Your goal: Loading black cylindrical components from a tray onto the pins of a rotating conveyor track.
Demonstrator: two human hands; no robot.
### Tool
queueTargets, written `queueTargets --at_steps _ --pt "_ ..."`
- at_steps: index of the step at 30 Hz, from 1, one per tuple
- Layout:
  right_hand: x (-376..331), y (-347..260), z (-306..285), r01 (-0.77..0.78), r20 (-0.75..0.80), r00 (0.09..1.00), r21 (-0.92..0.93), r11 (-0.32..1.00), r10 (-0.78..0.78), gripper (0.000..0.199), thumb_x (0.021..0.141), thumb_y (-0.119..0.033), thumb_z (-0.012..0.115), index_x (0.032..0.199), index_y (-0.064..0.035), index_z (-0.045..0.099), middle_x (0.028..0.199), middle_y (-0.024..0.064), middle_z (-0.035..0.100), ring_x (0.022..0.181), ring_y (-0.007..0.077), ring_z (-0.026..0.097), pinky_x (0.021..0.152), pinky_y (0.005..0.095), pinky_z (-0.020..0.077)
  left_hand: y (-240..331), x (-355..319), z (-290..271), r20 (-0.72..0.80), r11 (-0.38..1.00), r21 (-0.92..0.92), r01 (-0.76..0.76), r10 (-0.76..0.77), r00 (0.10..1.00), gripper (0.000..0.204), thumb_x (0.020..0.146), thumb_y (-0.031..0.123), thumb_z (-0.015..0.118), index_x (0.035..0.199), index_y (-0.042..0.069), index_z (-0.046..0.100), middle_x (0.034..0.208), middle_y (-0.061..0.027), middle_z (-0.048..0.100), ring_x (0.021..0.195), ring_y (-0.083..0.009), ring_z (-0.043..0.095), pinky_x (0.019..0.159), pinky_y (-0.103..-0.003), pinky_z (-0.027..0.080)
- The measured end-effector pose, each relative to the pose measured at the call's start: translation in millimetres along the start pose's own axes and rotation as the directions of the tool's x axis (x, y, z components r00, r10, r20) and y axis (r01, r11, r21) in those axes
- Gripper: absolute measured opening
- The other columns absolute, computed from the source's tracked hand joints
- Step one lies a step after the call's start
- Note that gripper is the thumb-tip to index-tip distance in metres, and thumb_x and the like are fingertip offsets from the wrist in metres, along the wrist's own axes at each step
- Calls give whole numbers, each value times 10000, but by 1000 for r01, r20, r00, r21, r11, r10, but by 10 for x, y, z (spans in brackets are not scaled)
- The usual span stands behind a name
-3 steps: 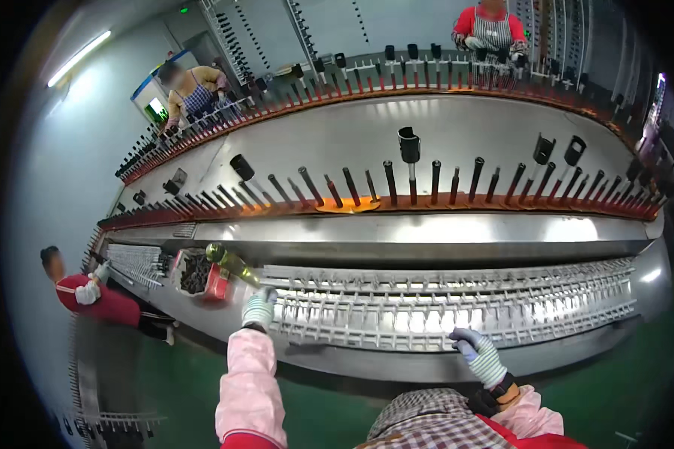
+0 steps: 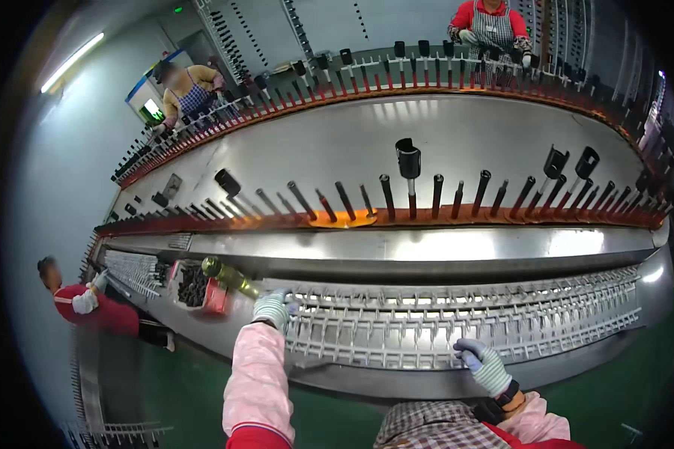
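Note:
My left hand [image 2: 272, 308], in a striped knit glove with greyish fingertips, is closed at the left end of a metal rack [image 2: 374, 315]. The fingers are partly hidden behind the back of the hand. Several such racks, silvery bars with rows of short prongs, lie side by side on the steel bench. By the front bar is my gloved right hand [image 2: 484, 365]. Its fingers are bent, with a gap between thumb and forefinger, and nothing shows in them. A yellow-green bottle [image 2: 232, 277] lies tilted just beyond my left hand.
Beside the bottle stands a box [image 2: 216, 298] of dark small parts. More racks [image 2: 131, 271] lie farther left. Beyond the bench runs an orange-brown strip [image 2: 464, 215] with upright red and black rods. A person in red [image 2: 97, 308] is at left; two others work at the back.
My left hand has moved a little to the right, away from the bottle, together with the rack ends beside it. The right hand has barely moved. The whole view has shifted slightly.

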State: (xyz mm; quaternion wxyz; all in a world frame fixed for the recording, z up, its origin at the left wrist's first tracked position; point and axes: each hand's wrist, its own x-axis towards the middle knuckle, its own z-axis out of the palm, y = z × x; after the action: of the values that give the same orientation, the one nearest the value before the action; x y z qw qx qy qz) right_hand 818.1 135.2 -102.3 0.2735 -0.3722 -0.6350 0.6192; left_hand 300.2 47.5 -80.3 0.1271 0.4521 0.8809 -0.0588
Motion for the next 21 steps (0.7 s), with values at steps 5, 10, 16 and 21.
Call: queueTargets --at_steps 5,10,16,21 --pt "474 310 -129 -125 18 992 -43 991 126 282 893 -112 494 1140 11 551 1053 129 617 943 197 595 844 292 469 273 999 150 235 945 203 -255 205 950 814 652 550 701 1311 160 425 1347 -84 440 1234 -301 409 1011 -434 328" --pt "805 113 -182 -170 27 984 -167 971 177 285 886 -98 507 1138 29 545 1075 151 617 1003 219 597 871 307 468 411 1354 374 339 873 392 -289 155 928 804 597 573 716 1265 196 475 1277 -84 496 1192 -271 448 1015 -447 281" --pt "865 97 -219 -14 -27 1000 -259 966 7 311 903 -155 480 1139 40 539 1062 153 622 999 208 595 877 298 460 325 1066 250 0 892 205 -403 411 911 387 693 386 688 1015 181 627 1041 -85 596 1036 -237 535 992 -444 311" --pt "888 264 -157 -52 -173 939 784 619 298 721 877 -562 452 1339 -23 325 1252 198 481 1046 270 543 892 380 454 450 249 -643 -173 876 -25 -482 471 865 396 616 297 763 961 149 638 939 -93 612 882 -292 578 767 -394 466"
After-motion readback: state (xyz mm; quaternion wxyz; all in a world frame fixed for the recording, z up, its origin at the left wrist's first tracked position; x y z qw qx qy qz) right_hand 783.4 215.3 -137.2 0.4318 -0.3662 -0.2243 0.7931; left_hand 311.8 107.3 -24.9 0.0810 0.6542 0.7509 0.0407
